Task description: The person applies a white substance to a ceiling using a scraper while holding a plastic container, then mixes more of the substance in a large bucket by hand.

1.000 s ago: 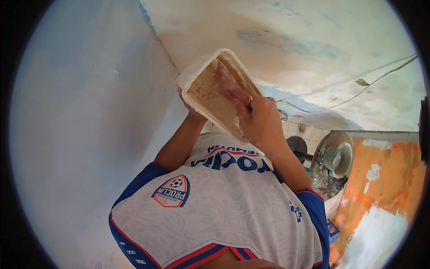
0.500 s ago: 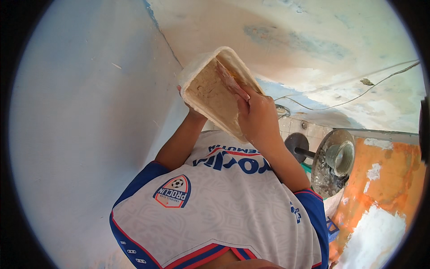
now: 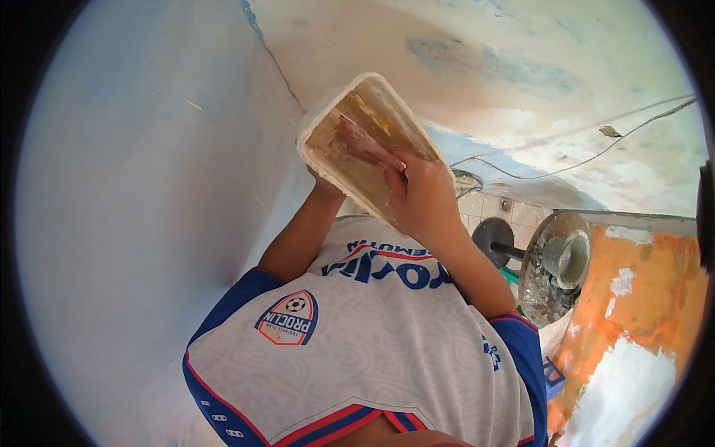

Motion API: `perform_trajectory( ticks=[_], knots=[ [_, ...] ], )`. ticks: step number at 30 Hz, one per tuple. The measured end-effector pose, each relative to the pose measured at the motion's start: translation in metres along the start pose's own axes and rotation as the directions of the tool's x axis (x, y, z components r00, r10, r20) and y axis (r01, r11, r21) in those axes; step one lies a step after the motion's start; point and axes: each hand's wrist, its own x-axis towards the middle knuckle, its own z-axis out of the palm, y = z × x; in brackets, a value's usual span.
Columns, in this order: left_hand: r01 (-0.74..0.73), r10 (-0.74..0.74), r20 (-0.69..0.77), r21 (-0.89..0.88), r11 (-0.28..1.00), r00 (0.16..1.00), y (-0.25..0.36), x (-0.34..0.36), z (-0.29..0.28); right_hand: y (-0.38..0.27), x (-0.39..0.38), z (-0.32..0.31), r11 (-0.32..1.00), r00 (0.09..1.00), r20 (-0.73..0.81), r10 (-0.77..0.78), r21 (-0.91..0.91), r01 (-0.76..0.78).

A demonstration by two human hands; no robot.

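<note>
A whitish rectangular tub (image 3: 393, 113) with rounded corners is held up in front of my chest, tilted so its inside shows. Pale beige paste coats its walls and bottom. From the left, my left hand (image 3: 326, 185) supports the tub from beneath; most of its fingers are hidden behind it. My right hand (image 3: 427, 192) reaches over the near right rim, closed around a paste-smeared putty knife (image 3: 366, 144) with a reddish handle. The knife lies inside the tub, its blade end toward the far left wall and partly lost in the paste.
A blue-white wall (image 3: 134, 186) rises at the left, and a patchy plastered wall (image 3: 506, 74) is ahead. A thin cable (image 3: 536, 177) runs along it. To the right, a round spattered stand (image 3: 532, 276) carries a bowl-like container (image 3: 572, 261), near an orange wall (image 3: 633, 298) with white patches.
The putty knife has moved left and down inside the tub, away from the far right wall, with my right hand turning. The tub has shifted slightly and tilted.
</note>
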Motion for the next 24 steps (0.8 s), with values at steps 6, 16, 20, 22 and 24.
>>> perform_trajectory(
  ticks=[6, 16, 20, 22, 24],
  knots=[
    [0.065, -0.057, -0.264, 0.022, 0.998, 0.963, 0.006, 0.0, 0.03, -0.002, 0.002, -0.003, 0.992, 0.996, -0.068, 0.056, -0.105, -0.063],
    [0.111, -0.055, -0.382, 0.128, 0.986, 0.923, 0.001, 0.01, 0.049, 0.008, 0.004, 0.003, 0.991, 0.991, -0.136, 0.007, -0.131, -0.025],
    [0.082, -0.064, -0.297, 0.05, 0.995, 0.953, 0.002, 0.007, 0.035, -0.005, -0.001, -0.015, 0.999, 0.999, -0.039, 0.024, -0.025, -0.025],
    [0.073, -0.081, -0.234, -0.044, 0.996, 0.969, 0.003, 0.015, 0.047, -0.006, -0.001, -0.019, 0.996, 0.998, 0.01, 0.063, 0.054, -0.064],
    [0.03, -0.171, -0.619, -0.231, 0.972, 0.766, 0.01, 0.034, 0.088, -0.001, 0.003, -0.011, 1.0, 0.999, 0.043, 0.015, -0.012, -0.015]
  ],
)
